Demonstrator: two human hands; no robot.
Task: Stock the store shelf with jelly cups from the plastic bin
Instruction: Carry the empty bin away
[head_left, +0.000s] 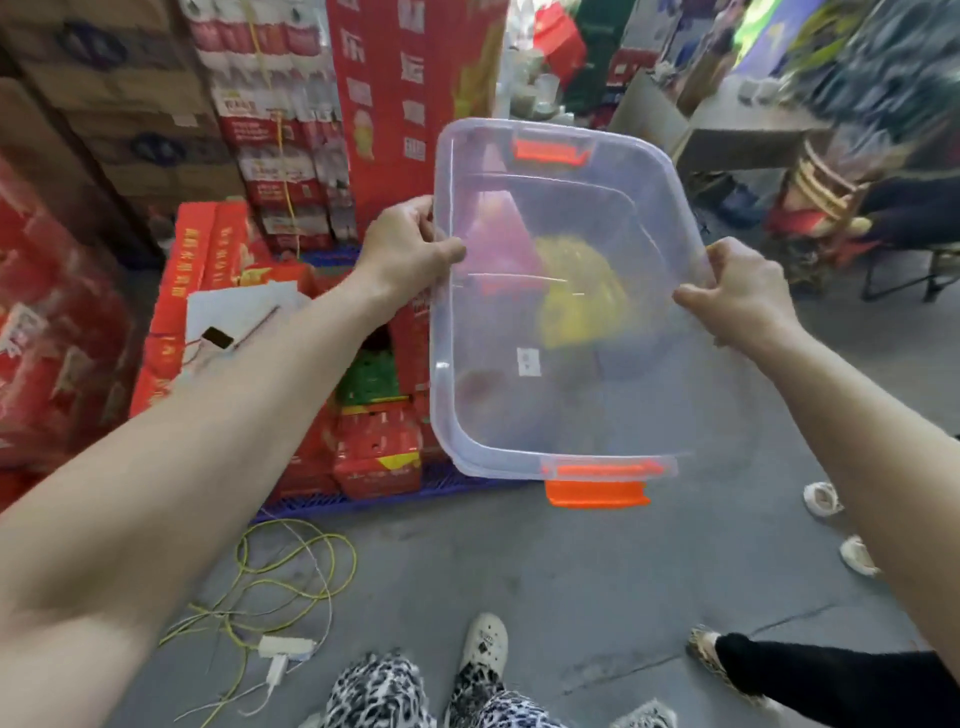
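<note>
Head view: left hand (410, 249) and right hand (743, 296) each clamp a long rim of plastic bin (440, 332); hold it level, thumbs over rim.

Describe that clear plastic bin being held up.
The plastic bin is a see-through rectangular tub with rounded corners and an orange latch at each short end. A small white sticker sits on its base. It is held in the air, tilted, opening toward the camera; the left hand and right hand grip its long rims.
</note>
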